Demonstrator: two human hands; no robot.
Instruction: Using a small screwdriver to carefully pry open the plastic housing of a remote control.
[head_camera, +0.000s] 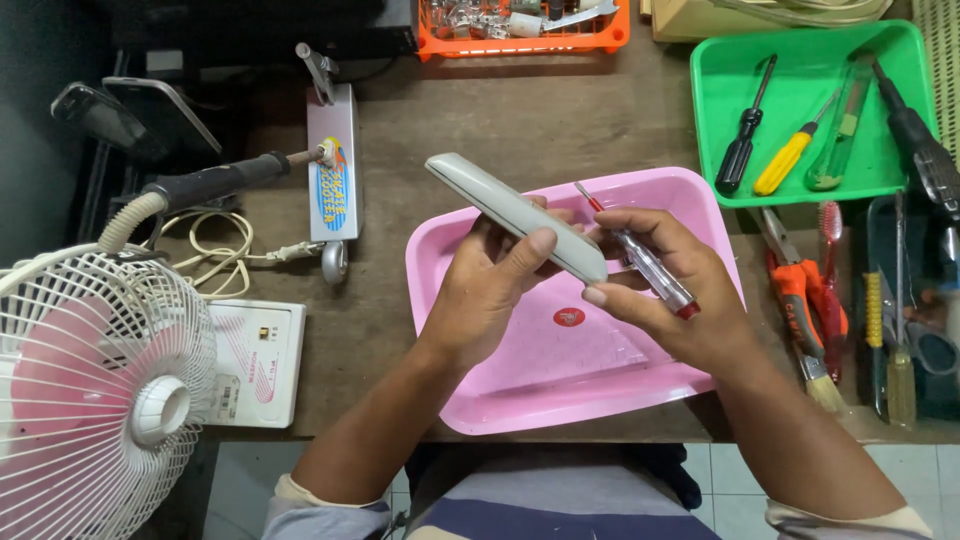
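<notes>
Above the pink tray (480, 400), the left hand (490, 290) grips a grey remote (510, 213) steady; the right hand (670, 300) clasps a clear-handled screwdriver (645, 262) against it.

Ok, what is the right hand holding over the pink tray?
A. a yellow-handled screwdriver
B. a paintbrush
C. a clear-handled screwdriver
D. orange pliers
C: the right hand grips a clear-handled screwdriver, tip by the grey remote in the left hand, over the pink tray.

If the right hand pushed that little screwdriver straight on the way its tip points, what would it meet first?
Probably the grey remote in the left hand: the right hand aims the screwdriver up-left beside it, though depth is unclear.
</notes>
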